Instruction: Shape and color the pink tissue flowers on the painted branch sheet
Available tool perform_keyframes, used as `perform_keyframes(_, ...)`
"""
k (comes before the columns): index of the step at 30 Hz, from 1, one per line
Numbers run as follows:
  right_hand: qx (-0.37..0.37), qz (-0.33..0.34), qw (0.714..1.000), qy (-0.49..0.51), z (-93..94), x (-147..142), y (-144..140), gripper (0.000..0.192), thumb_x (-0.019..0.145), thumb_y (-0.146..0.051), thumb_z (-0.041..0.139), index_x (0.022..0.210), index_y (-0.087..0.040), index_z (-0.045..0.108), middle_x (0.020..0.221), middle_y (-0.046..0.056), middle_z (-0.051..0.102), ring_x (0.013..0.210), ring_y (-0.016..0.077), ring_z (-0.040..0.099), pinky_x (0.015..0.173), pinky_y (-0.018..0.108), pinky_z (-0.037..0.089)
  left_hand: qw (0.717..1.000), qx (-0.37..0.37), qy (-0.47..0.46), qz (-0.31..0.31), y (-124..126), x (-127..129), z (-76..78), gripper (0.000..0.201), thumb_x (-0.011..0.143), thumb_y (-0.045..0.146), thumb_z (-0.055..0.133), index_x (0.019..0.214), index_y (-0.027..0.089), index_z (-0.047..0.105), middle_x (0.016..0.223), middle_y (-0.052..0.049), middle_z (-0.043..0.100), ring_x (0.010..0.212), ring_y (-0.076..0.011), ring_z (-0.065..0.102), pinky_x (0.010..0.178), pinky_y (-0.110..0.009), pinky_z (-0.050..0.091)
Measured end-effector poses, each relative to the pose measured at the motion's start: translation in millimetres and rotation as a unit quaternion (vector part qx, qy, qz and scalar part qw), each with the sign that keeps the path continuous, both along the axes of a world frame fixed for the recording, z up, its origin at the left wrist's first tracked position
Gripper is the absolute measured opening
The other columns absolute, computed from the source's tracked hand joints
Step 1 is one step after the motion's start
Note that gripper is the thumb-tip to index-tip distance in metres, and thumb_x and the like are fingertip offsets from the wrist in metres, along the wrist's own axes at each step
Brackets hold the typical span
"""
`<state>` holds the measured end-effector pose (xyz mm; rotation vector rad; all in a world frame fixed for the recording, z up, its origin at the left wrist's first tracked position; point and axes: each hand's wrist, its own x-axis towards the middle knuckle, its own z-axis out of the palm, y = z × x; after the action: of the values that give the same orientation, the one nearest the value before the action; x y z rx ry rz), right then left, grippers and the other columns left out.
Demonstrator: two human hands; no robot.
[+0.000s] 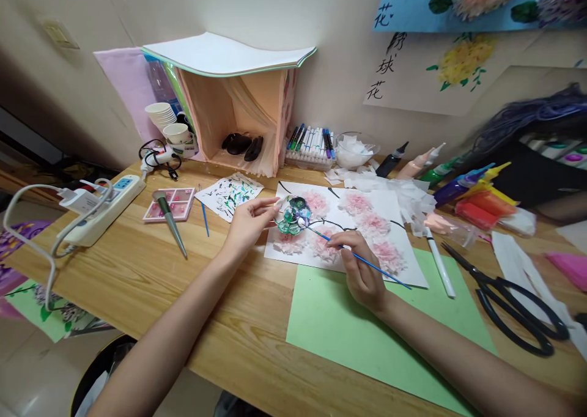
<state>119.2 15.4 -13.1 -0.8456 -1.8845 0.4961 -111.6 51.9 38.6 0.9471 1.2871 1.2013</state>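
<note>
My right hand [362, 267] grips a thin blue paintbrush [389, 274], its tip dipped into a small clear paint palette [293, 215] smeared with green and blue paint. My left hand [247, 221] steadies that palette by its edge with the fingertips. The palette rests on the upper left corner of a white sheet [398, 212] covered with pink tissue flowers and black painted stems. A light green sheet [339, 325] lies under the white one, toward me.
A wooden desk [151, 276] carries a power strip [103, 209], pink palette [169, 204], grey cone tool [170, 221], second blue brush [204, 216], marker set [312, 143], paint bottles [463, 184], white pen [440, 261] and black scissors [513, 304]. A peach box shelf [238, 111] stands against the wall.
</note>
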Motion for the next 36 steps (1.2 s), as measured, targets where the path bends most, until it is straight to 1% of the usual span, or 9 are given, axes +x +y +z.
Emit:
perform_keyframes(4, -0.005, -0.010, 1.000, -0.009, 2.2, -1.2, 0.1, 0.020, 0.097, -0.018, 0.036, 0.104, -0.024, 0.054, 0.095, 0.005, 0.059, 0.090, 0.0186, 0.055, 0.078, 0.034, 0.044, 1.000, 0.006, 0.009, -0.010, -2.0, 2.3, 0.6, 0.052, 0.056, 0.047, 0.084, 0.096, 0.015, 0.074, 0.087, -0.007, 0.076, 0.077, -0.0155, 0.068, 0.070, -0.026, 0.057)
perform_keyframes(7, -0.003, -0.018, 1.000, -0.007, 3.5, -1.5, 0.9, 0.020, 0.097, -0.019, 0.036, 0.102, -0.024, 0.055, 0.092, 0.005, 0.060, 0.087, 0.0191, 0.055, 0.075, 0.035, 0.045, 1.000, 0.011, 0.011, -0.009, -2.8, 2.9, 0.7, 0.051, 0.056, 0.047, 0.084, 0.094, 0.014, 0.074, 0.088, -0.007, 0.076, 0.075, -0.0150, 0.068, 0.070, -0.026, 0.057)
perform_keyframes(11, 0.014, -0.009, 0.999, -0.027, 4.4, -1.1, 0.9, 0.020, 0.097, -0.019, 0.036, 0.102, -0.024, 0.055, 0.092, 0.005, 0.061, 0.089, 0.0197, 0.056, 0.078, 0.036, 0.044, 1.000, 0.014, 0.013, -0.013, -3.2, 3.3, 1.3, 0.051, 0.056, 0.047, 0.084, 0.094, 0.014, 0.074, 0.088, -0.008, 0.076, 0.075, -0.0152, 0.068, 0.069, -0.027, 0.057)
perform_keyframes(17, 0.013, -0.042, 0.999, -0.016, 5.5, -1.0, 0.4, 0.020, 0.097, -0.019, 0.036, 0.098, -0.023, 0.056, 0.089, 0.004, 0.061, 0.085, 0.0188, 0.056, 0.075, 0.034, 0.044, 0.999, 0.017, 0.029, -0.001, -3.6, 4.3, 3.2, 0.052, 0.053, 0.048, 0.085, 0.091, 0.014, 0.075, 0.089, -0.008, 0.076, 0.077, -0.0163, 0.068, 0.069, -0.027, 0.057)
perform_keyframes(20, 0.015, -0.027, 0.999, -0.018, 6.1, -1.1, 0.1, 0.021, 0.097, -0.021, 0.036, 0.100, -0.024, 0.056, 0.090, 0.005, 0.062, 0.087, 0.0199, 0.057, 0.077, 0.036, 0.044, 0.999, 0.020, 0.034, -0.005, -3.8, 4.4, 3.4, 0.053, 0.053, 0.049, 0.084, 0.092, 0.014, 0.075, 0.089, -0.008, 0.076, 0.078, -0.0174, 0.068, 0.070, -0.028, 0.057)
perform_keyframes(23, 0.012, -0.013, 0.999, -0.029, 7.1, -1.1, -0.2, 0.022, 0.098, -0.022, 0.035, 0.098, -0.024, 0.057, 0.088, 0.005, 0.062, 0.085, 0.0202, 0.057, 0.076, 0.036, 0.043, 0.999, 0.020, 0.034, -0.010, -4.0, 4.3, 3.4, 0.051, 0.056, 0.049, 0.084, 0.093, 0.015, 0.075, 0.090, -0.008, 0.076, 0.079, -0.0170, 0.068, 0.071, -0.027, 0.057)
perform_keyframes(27, 0.006, -0.042, 0.999, -0.010, 7.9, -1.4, -0.2, 0.022, 0.098, -0.023, 0.034, 0.097, -0.024, 0.057, 0.088, 0.005, 0.062, 0.085, 0.0208, 0.057, 0.076, 0.037, 0.043, 0.999, 0.018, 0.037, -0.006, -4.1, 4.6, 3.4, 0.051, 0.056, 0.048, 0.083, 0.092, 0.014, 0.075, 0.092, -0.009, 0.076, 0.079, -0.0173, 0.068, 0.070, -0.027, 0.057)
perform_keyframes(32, 0.003, -0.011, 1.000, -0.023, 8.3, -1.6, -0.1, 0.022, 0.098, -0.024, 0.035, 0.097, -0.024, 0.057, 0.088, 0.005, 0.062, 0.085, 0.0203, 0.057, 0.076, 0.036, 0.043, 0.999, 0.022, 0.043, -0.008, -4.1, 4.7, 2.8, 0.051, 0.056, 0.048, 0.084, 0.092, 0.014, 0.074, 0.091, -0.009, 0.076, 0.079, -0.0171, 0.068, 0.070, -0.027, 0.057)
perform_keyframes(36, 0.006, -0.033, 0.999, -0.012, 8.6, -1.3, 0.3, 0.022, 0.098, -0.021, 0.034, 0.097, -0.024, 0.056, 0.088, 0.005, 0.062, 0.087, 0.0201, 0.056, 0.077, 0.036, 0.042, 0.999, 0.020, 0.041, -0.012, -4.6, 4.4, 2.8, 0.051, 0.057, 0.047, 0.084, 0.093, 0.013, 0.074, 0.091, -0.009, 0.076, 0.079, -0.0166, 0.068, 0.069, -0.026, 0.057)
